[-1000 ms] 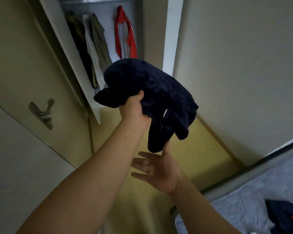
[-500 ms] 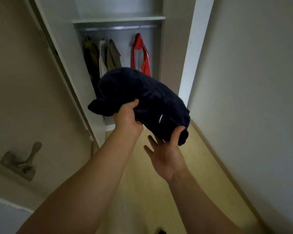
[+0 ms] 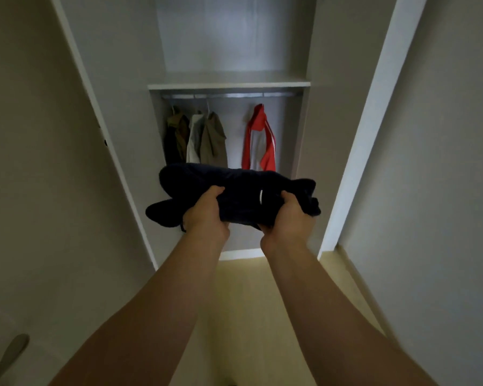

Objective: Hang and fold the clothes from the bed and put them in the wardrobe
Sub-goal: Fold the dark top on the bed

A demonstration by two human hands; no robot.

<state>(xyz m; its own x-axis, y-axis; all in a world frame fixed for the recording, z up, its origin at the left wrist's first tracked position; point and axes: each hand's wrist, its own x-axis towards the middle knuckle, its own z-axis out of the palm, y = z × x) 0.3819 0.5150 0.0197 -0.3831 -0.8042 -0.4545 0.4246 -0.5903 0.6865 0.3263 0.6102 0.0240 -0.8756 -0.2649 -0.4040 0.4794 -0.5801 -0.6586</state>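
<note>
both hands hold one folded dark navy garment point(image 3: 234, 190) in the air, in front of the open wardrobe point(image 3: 325, 121) and outside it. the left hand point(image 3: 207, 215) grips the left part of the bundle, with the thumb on top and the fingers curled underneath, out of sight. the right hand point(image 3: 286, 218) grips the right part in the same way, thumb on top of the cloth. the bundle lies roughly level between the two hands. a loose flap hangs out to the left of the left hand. a bunched end sticks out to the right of the right hand. a small white mark point(image 3: 261, 196) shows on the near face of the garment, just left of the right thumb.

the wardrobe stands at the far side. a white shelf point(image 3: 229, 85) crosses it, with an open compartment above. a metal rail point(image 3: 229, 95) runs just under the shelf. four items hang from the rail:
- an olive jacket point(image 3: 176, 132) at the left end
- a white shirt point(image 3: 194, 140) beside it
- a khaki shirt point(image 3: 214, 140) touching the white one
- a red and white top point(image 3: 258, 143) set apart to the right

the held garment covers the lower ends of these items. the wardrobe door point(image 3: 123, 107) stands open at the left. the floor point(image 3: 248, 316) below the forearms is pale yellow. a lever handle point(image 3: 11, 352) shows at the near left corner, blurred.
</note>
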